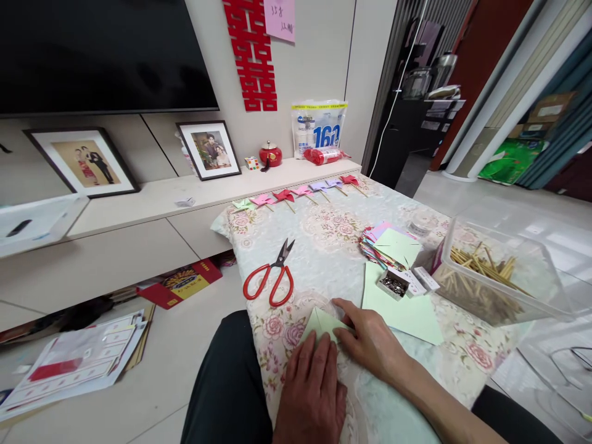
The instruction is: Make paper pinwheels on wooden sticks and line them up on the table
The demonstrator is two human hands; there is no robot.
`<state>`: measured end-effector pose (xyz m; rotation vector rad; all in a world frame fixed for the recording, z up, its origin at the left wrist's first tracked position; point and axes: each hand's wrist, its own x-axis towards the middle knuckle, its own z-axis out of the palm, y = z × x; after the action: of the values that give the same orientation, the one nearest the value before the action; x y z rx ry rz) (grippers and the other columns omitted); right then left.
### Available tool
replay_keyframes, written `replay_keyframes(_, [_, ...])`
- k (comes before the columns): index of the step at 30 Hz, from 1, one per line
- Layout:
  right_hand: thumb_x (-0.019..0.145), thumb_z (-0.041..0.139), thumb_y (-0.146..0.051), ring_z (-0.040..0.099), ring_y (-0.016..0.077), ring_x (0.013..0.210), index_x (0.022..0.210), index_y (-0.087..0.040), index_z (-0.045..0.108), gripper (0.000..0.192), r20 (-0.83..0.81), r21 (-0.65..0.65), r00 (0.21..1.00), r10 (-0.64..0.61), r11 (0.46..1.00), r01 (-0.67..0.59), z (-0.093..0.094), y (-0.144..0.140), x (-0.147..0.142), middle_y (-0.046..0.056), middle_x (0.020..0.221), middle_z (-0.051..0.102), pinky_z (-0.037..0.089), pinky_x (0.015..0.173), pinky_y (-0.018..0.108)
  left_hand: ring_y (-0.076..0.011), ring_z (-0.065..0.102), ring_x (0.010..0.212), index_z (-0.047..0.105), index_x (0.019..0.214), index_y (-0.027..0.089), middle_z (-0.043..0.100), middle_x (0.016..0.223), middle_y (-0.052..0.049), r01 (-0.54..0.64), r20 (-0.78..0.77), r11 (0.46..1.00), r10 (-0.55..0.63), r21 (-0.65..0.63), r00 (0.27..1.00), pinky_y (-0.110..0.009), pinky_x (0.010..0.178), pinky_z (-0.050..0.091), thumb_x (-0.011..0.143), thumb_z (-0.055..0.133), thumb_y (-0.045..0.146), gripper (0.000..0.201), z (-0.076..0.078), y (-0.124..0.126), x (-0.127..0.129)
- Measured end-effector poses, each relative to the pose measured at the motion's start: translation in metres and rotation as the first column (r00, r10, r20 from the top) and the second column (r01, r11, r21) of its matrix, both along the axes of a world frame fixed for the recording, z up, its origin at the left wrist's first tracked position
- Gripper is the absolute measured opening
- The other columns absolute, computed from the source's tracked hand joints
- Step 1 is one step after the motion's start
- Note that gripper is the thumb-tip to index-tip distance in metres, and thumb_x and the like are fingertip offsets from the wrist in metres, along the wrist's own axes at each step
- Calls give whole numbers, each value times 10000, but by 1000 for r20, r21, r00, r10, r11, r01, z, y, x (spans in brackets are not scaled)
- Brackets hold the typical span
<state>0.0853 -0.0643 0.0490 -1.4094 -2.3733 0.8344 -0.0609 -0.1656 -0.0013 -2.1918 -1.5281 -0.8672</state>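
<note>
A folded light green paper [320,322] lies on the flowered tablecloth [324,246] near the front edge. My left hand [311,391] lies flat on its near part, fingers pointing away from me. My right hand [370,342] presses its right side with the fingertips. Red-handled scissors [271,279] lie just beyond, to the left. A flat light green sheet [407,311] lies to the right of my right hand.
A small open box of pins [394,283] and a stack of coloured paper [386,243] sit right of centre. A clear tub of wooden sticks [485,271] stands at the right. Several paper pinwheels [283,196] line the far edge. Papers [74,364] lie on the floor at left.
</note>
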Motion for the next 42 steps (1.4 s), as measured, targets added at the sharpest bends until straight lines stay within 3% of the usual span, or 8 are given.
replay_keyframes(6, [895,519,-183,680,233,797,1275,-163,569,383,203,208,979,5,977,-48,5,-7,0,90,965,716,467,675,303,-286,616,1155,691,1163,134,724,1221,-86,-48,71,999,48,2,996,-407,1022,383,937,474,329,369,-6,-3,3])
replay_keyframes(11, [822,555,-13,595,275,876,1041,-169,643,283,315,505,948,-46,854,-126,12,-20,0,109,939,650,490,740,371,-292,623,1149,689,1154,120,725,1211,-100,-52,31,999,52,-7,998,-415,996,407,946,438,297,371,-4,-4,3])
replay_keyframes(15, [814,527,58,590,211,888,987,-193,638,324,160,388,969,188,891,-237,13,-34,-2,60,985,651,521,787,310,-295,628,1145,677,1170,117,728,1197,-99,-45,25,999,46,-12,999,-417,979,440,932,446,271,365,-1,-3,1])
replay_keyframes(18, [843,545,48,608,208,924,1056,-179,628,323,127,350,958,256,892,-285,3,-43,-4,63,1052,662,534,827,309,-291,637,1138,669,1176,104,731,1182,-107,-24,16,999,25,-23,1000,-411,974,466,918,453,239,363,2,-4,-1])
replay_keyframes(27, [849,667,-90,607,262,1058,1226,-169,618,388,219,523,962,165,812,-259,-27,-53,-3,82,1223,670,495,920,395,-265,656,1115,680,1147,90,732,1181,-123,14,-50,1000,-14,-6,999,-382,975,470,910,464,202,340,6,-7,-11])
replay_keyframes(35, [761,627,-51,573,300,1061,1189,-156,635,441,352,585,935,34,772,-249,-28,-61,1,90,1198,672,416,941,500,-252,656,1099,689,1154,105,745,1166,-111,18,-98,1000,-21,-22,995,-390,993,402,934,459,216,337,14,-12,-23])
replay_keyframes(38, [746,615,-25,582,292,977,1112,-158,656,391,384,582,923,-2,777,-241,-24,-61,5,101,1156,666,418,897,487,-249,659,1085,692,1156,106,747,1162,-113,17,-120,999,-21,-33,993,-387,993,389,937,464,228,339,13,-15,-29])
replay_keyframes(42, [732,613,2,580,260,795,845,-177,649,215,362,585,932,-14,782,-216,-14,-50,13,82,916,667,412,737,420,-277,655,1086,712,1127,140,751,1145,-112,-39,-42,999,38,-27,998,-431,1007,378,946,477,264,321,9,-18,-30])
